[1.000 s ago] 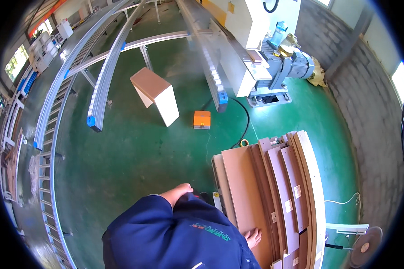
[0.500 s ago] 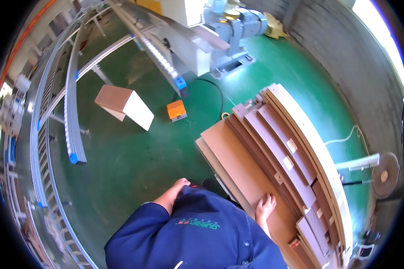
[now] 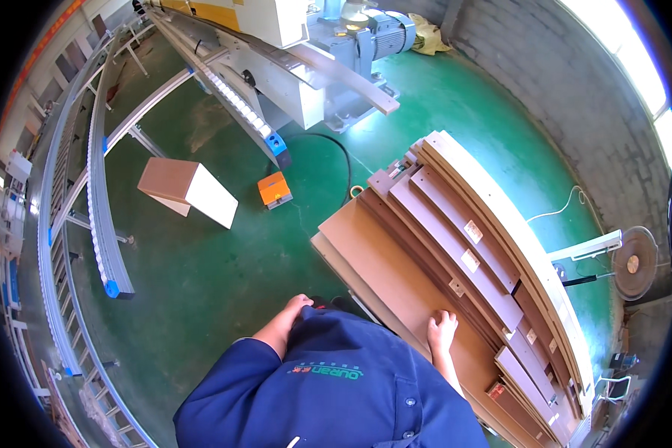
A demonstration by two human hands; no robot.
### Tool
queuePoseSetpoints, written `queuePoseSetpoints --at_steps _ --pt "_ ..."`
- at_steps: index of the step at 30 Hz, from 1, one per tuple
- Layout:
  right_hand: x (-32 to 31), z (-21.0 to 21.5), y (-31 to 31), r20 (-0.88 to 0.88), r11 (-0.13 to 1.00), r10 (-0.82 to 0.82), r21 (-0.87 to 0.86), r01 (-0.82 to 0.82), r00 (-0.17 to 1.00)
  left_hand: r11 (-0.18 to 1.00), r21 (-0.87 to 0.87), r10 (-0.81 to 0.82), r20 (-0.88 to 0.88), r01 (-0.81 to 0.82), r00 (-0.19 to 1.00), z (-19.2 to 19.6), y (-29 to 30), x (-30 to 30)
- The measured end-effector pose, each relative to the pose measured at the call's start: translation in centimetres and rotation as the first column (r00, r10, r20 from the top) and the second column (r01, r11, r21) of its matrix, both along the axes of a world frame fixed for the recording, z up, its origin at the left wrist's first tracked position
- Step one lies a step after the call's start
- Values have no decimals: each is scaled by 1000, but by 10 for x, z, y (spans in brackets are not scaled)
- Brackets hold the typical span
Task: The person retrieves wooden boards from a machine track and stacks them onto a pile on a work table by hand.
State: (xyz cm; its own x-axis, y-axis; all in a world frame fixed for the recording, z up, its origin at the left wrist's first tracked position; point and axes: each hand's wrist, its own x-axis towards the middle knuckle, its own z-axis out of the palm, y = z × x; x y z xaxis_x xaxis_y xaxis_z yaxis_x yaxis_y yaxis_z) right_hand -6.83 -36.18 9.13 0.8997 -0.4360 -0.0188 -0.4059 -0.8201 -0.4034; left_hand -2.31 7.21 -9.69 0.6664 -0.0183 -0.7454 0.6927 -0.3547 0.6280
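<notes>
Far over to the left, a metal rail lined with white rollers [image 3: 95, 201] runs back across the green floor [image 3: 194, 284], its near end capped in blue. Right of it, a folded brown-and-white panel [image 3: 213, 198] stands tent-like on that floor, and then comes a small orange box [image 3: 275, 190], set near the end of another rollered rail [image 3: 231, 97]. The person's left hand [image 3: 293, 305] is at the front of the navy jacket [image 3: 306, 403], fingers curled in; from here I can't tell whether it's gripping anything. A black cable [image 3: 346, 160] curves behind the box. Next is the tan board [image 3: 384, 250], lying at the left side of a stack of brown boards [image 3: 425, 216]. The right hand [image 3: 442, 328] is at the board's face, fingers half bent; I can't tell whether they grip. A round, fan-like disc [image 3: 635, 263] stands beyond, near the grey wall [image 3: 530, 97].
</notes>
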Motion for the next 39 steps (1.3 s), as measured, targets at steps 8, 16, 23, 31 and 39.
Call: queuePoseSetpoints --at_steps 8,16,23,31,39 --pt "65 52 -5 277 943 -44 328 -51 960 1000 -23 17 22 -16 1000 2 2 13" --pt "148 137 -24 432 949 -32 297 -109 901 1000 -6 15 6 -15 1000 -7 -1 14" --pt "231 173 -15 306 976 216 -61 -207 927 996 36 81 -15 -80 997 -20 2 8" --pt "296 151 -54 27 917 298 -287 -278 954 984 89 154 21 -155 988 -1 1 -10" --pt "254 152 -121 9 902 287 -338 -268 958 971 192 149 -7 -145 989 -7 9 -30"
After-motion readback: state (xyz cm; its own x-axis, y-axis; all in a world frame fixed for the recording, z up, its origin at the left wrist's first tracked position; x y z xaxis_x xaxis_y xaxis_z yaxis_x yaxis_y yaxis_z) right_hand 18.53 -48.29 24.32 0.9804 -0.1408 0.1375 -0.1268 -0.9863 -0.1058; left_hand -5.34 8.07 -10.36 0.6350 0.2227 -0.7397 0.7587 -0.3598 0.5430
